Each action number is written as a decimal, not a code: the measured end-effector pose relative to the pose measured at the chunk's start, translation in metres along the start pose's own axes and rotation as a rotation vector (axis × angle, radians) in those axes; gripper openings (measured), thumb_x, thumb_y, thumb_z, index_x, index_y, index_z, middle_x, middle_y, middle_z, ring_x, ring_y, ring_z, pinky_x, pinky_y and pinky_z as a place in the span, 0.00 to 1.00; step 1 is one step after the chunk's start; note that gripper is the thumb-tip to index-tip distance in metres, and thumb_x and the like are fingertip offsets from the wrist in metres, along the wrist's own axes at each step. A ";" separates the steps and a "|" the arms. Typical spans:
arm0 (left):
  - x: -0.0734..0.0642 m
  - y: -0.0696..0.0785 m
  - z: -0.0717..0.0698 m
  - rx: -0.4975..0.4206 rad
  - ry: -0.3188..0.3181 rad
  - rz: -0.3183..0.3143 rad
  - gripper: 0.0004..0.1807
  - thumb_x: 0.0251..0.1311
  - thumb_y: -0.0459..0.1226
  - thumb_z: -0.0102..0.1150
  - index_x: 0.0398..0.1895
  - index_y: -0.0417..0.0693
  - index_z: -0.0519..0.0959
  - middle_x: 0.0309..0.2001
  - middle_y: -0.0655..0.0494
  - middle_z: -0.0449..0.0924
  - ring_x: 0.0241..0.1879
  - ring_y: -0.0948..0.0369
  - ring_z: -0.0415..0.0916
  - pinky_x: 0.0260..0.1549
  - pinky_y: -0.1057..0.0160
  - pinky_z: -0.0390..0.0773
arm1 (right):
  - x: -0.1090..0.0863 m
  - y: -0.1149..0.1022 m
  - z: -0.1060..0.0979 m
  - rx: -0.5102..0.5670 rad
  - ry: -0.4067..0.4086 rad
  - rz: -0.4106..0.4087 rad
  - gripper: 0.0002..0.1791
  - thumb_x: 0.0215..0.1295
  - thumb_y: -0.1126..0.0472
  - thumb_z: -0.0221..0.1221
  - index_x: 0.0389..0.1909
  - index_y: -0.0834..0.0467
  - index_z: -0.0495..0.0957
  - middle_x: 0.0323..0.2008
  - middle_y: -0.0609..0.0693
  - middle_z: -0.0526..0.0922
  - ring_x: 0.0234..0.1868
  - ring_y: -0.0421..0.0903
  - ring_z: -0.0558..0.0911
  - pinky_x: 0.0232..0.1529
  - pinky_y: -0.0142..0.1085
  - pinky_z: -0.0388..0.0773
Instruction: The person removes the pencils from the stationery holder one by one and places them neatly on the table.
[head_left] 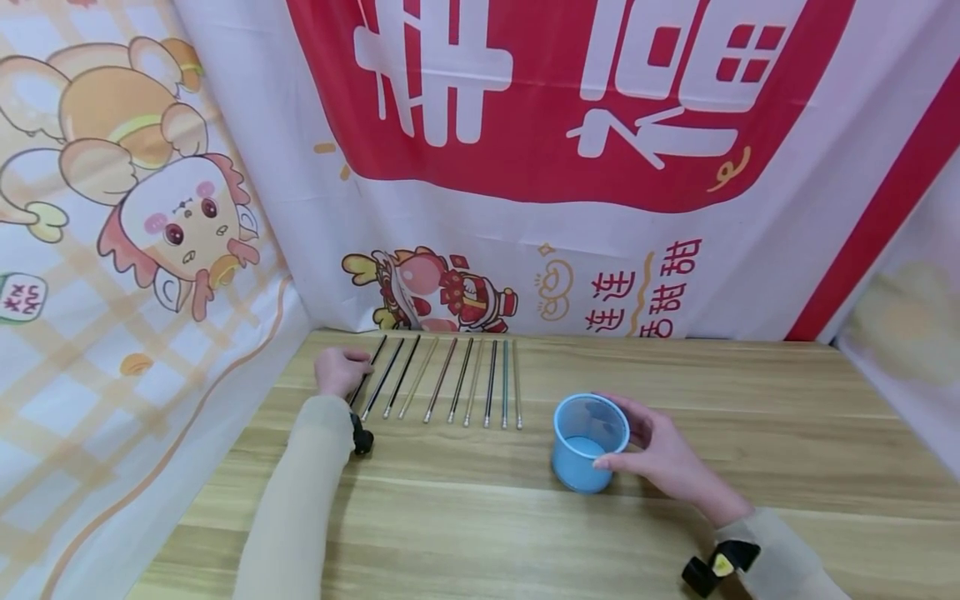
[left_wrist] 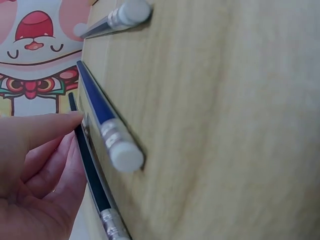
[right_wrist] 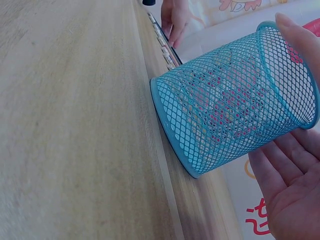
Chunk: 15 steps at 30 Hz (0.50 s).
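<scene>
At the left end of a row of pencils, my left hand (head_left: 341,372) pinches a dark pencil (left_wrist: 92,172) between thumb and fingers. Its eraser end points toward me, and it lies close along the tabletop. Beside it is a dark blue pencil (left_wrist: 102,102) with a white eraser in a silver ferrule. My right hand (head_left: 660,454) holds a light blue mesh pen holder (right_wrist: 220,100) from its right side, thumb at the rim and fingers behind. The pen holder stands upright on the table, with no pencils inside.
Several more pencils, including a teal pencil (head_left: 506,379), lie side by side on the wooden table (head_left: 465,517), erasers toward me. A printed cloth (head_left: 465,217) hangs along the table's back edge, and another patterned cloth (head_left: 97,400) borders the left.
</scene>
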<state>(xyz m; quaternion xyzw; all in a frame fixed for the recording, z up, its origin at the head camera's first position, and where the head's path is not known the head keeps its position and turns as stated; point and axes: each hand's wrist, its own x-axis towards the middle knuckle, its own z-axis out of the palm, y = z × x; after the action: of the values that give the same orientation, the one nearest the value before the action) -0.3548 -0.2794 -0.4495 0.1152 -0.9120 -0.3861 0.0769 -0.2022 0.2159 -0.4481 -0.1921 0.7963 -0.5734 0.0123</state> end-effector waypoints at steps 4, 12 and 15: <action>0.001 -0.002 0.002 0.008 0.018 0.019 0.13 0.58 0.32 0.71 0.45 0.36 0.87 0.48 0.41 0.86 0.57 0.44 0.75 0.63 0.49 0.68 | 0.000 0.001 0.000 -0.003 0.001 0.000 0.42 0.57 0.66 0.75 0.73 0.59 0.68 0.66 0.57 0.74 0.66 0.57 0.74 0.60 0.29 0.72; 0.001 -0.001 0.002 0.001 0.015 0.017 0.14 0.58 0.33 0.71 0.46 0.35 0.87 0.48 0.40 0.85 0.59 0.43 0.74 0.64 0.48 0.67 | 0.000 0.003 -0.001 -0.004 0.006 -0.002 0.43 0.56 0.65 0.75 0.72 0.58 0.68 0.66 0.57 0.75 0.66 0.57 0.74 0.60 0.29 0.72; 0.000 0.000 0.002 -0.015 0.001 -0.020 0.15 0.59 0.34 0.71 0.49 0.37 0.86 0.51 0.41 0.85 0.59 0.43 0.73 0.65 0.48 0.66 | 0.001 0.003 -0.001 -0.004 0.005 -0.005 0.43 0.56 0.65 0.76 0.72 0.58 0.68 0.66 0.57 0.74 0.66 0.57 0.74 0.60 0.29 0.71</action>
<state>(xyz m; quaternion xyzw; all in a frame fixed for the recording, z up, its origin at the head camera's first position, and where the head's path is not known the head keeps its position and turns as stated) -0.3553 -0.2781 -0.4511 0.1240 -0.9079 -0.3936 0.0740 -0.2040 0.2171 -0.4508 -0.1928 0.7971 -0.5722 0.0086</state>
